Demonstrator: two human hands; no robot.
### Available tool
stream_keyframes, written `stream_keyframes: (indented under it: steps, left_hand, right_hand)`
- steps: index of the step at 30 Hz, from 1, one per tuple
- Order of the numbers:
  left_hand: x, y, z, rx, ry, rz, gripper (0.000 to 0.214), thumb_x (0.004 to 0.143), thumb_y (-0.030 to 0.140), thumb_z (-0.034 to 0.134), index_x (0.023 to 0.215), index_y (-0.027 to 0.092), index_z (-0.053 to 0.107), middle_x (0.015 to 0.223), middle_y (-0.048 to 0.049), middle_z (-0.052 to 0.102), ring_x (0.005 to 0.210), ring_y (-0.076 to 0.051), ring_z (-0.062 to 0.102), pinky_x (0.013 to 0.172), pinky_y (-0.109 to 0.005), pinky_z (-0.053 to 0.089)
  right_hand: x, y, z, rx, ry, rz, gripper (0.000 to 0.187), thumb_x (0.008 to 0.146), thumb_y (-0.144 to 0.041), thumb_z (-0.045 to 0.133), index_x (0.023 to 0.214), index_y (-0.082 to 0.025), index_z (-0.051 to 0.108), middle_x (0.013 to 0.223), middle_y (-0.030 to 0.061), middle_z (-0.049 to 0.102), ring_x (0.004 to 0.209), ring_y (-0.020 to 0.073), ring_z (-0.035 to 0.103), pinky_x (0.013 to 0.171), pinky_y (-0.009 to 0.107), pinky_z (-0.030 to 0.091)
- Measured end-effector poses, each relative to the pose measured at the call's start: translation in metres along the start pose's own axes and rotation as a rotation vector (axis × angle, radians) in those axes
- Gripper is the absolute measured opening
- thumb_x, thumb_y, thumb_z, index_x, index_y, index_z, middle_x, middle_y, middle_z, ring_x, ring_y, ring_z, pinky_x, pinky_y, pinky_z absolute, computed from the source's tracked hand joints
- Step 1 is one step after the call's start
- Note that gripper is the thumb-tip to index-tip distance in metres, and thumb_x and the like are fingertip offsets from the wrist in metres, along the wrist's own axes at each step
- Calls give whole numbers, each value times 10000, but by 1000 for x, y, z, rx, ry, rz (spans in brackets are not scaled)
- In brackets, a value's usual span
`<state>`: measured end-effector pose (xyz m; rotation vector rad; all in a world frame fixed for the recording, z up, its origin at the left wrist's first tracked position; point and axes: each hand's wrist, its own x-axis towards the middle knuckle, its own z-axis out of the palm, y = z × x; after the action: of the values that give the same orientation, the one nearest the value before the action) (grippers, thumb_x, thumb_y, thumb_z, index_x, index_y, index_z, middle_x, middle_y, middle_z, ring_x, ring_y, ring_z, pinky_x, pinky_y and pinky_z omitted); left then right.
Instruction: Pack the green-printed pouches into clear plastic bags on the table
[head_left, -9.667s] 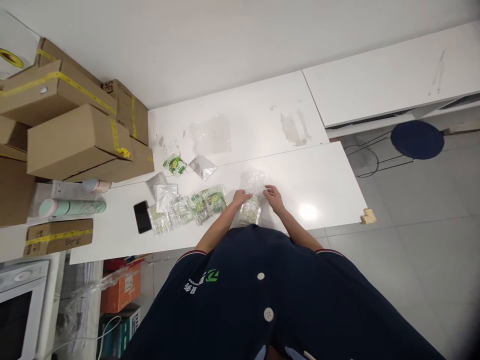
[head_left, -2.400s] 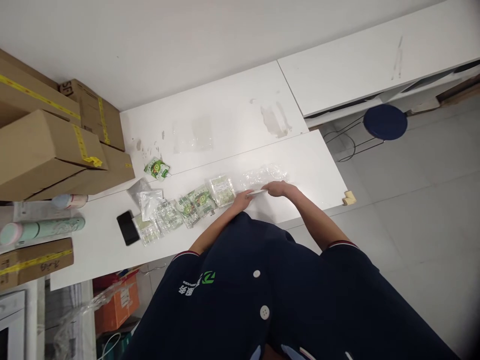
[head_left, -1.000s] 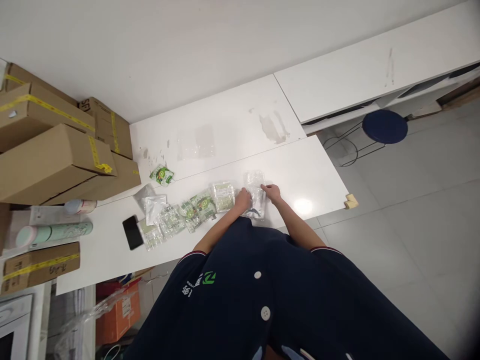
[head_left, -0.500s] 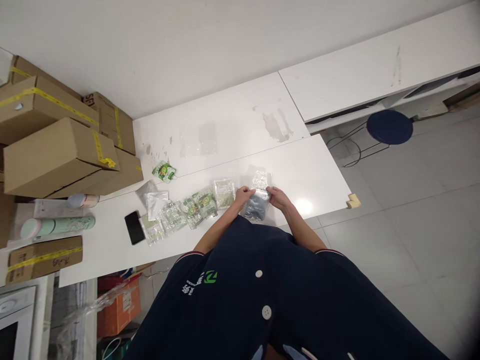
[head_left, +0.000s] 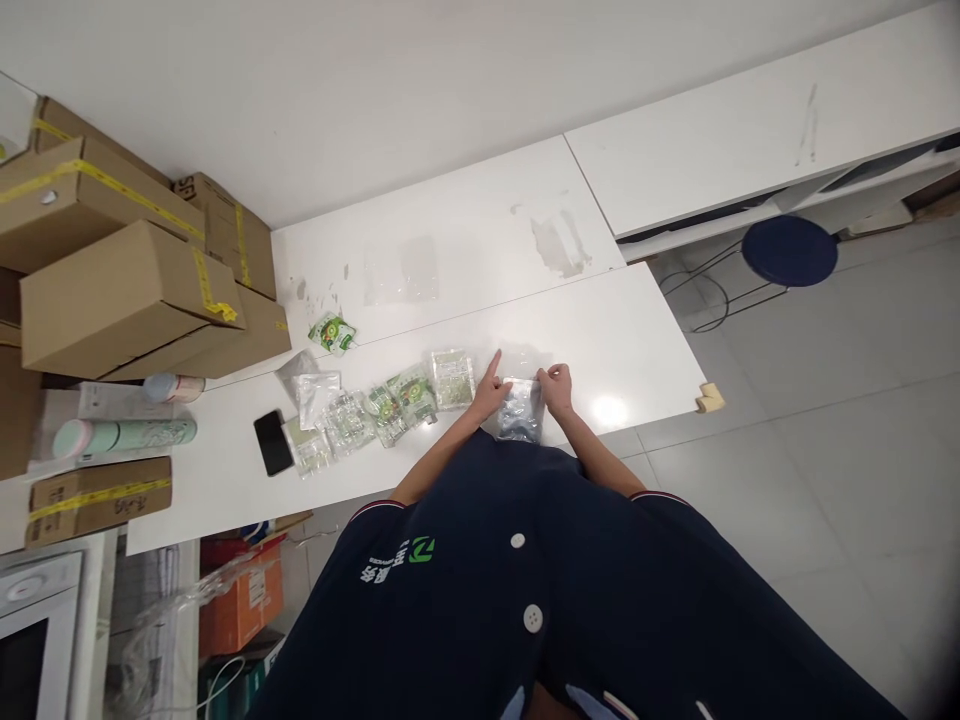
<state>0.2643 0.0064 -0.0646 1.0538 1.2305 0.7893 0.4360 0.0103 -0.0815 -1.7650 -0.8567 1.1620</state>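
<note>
A silver-grey packet in a clear plastic bag [head_left: 521,412] lies at the table's front edge, close against my shirt. The bag's transparent upper part spreads flat on the white table beyond the packet. At its upper left corner is my left hand [head_left: 489,393], index finger stretched out and thumb lying on the packet's edge. My right hand [head_left: 556,388] pinches the bag's right side between thumb and finger. Just left of my left hand lies a clear-wrapped greenish packet [head_left: 452,380], and beside it a green printed pouch [head_left: 412,393].
More wrapped packets [head_left: 348,423] and a black phone [head_left: 273,443] lie further left. A green pouch [head_left: 332,333] and a flat clear bag [head_left: 401,270] lie farther back. Cardboard boxes [head_left: 127,290] and a mint bottle [head_left: 124,436] stand left. A blue stool [head_left: 789,250] stands right.
My left index finger has stretched out from its closed grip. My right hand has shifted slightly right and up along the bag. The bag's clear upper part lies flatter.
</note>
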Motion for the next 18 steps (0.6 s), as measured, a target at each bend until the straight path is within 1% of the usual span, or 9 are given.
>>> stream_keyframes:
  steps: [2, 4, 7, 8, 9, 11, 13, 15, 18]
  left_hand:
    - [-1, 5, -5, 71, -63, 8, 633, 797, 242, 625, 1414, 210, 489, 529, 109, 312, 484, -59, 259, 505, -195, 261]
    - [-1, 10, -11, 124, -74, -1, 549, 799, 246, 608, 1342, 168, 573, 542, 92, 372, 497, -60, 277, 517, -203, 276]
    - [-3, 13, -18, 209, -34, -4, 574, 787, 236, 610, 1354, 158, 560, 578, 70, 466, 529, -78, 374, 563, -215, 348]
    - [-5, 15, -20, 248, -23, -4, 578, 780, 229, 618, 1352, 164, 562, 599, 60, 502, 552, -90, 420, 590, -223, 378]
    - [-7, 16, -20, 290, -11, -7, 559, 772, 220, 626, 1327, 170, 585, 634, 42, 548, 588, -106, 470, 625, -234, 408]
    - [-13, 18, -19, 376, 10, -23, 440, 759, 205, 637, 1197, 181, 673, 747, -5, 637, 695, -143, 558, 706, -258, 448]
    - [-18, 22, -18, 440, 17, -48, 277, 766, 207, 630, 1024, 194, 728, 820, -31, 670, 776, -172, 595, 768, -277, 462]
    - [-23, 26, -18, 492, 14, -59, 167, 786, 230, 617, 908, 205, 727, 801, -32, 656, 802, -184, 597, 804, -293, 466]
    - [-27, 30, -23, 543, 65, 7, 105, 729, 279, 700, 785, 192, 684, 859, -44, 616, 934, -206, 574, 892, -325, 450]
  right_hand:
    - [-3, -6, -3, 30, -36, -7, 222, 754, -348, 597, 815, -246, 409, 575, -86, 411, 513, 110, 395, 507, 247, 324]
    - [-5, -13, -8, 83, -181, -30, 211, 763, -357, 600, 907, -241, 499, 560, -91, 411, 512, 110, 395, 525, 252, 340]
    - [-8, -23, -17, 65, -411, -52, 476, 684, -359, 719, 1121, -240, 575, 626, -76, 484, 603, 128, 476, 629, 283, 411]
    - [-9, -26, -20, 9, -449, -51, 536, 631, -338, 770, 1129, -239, 601, 654, -64, 512, 641, 139, 498, 667, 297, 425]
    - [-10, -28, -22, -64, -466, -48, 535, 579, -311, 811, 1081, -236, 642, 673, -49, 534, 675, 153, 513, 698, 309, 431]
    - [-12, -32, -26, -212, -444, -69, 384, 510, -268, 855, 860, -227, 703, 694, -13, 559, 745, 186, 532, 745, 324, 435]
    - [-14, -34, -28, -288, -421, -126, 262, 497, -272, 869, 668, -221, 678, 770, 26, 593, 848, 222, 545, 785, 332, 437]
    - [-16, -36, -29, -261, -461, -158, 242, 547, -323, 853, 633, -216, 653, 835, 37, 613, 881, 222, 550, 777, 325, 443]
    - [-20, -37, -25, -100, -579, -88, 265, 629, -392, 804, 712, -210, 630, 717, -10, 590, 700, 153, 522, 665, 281, 425]
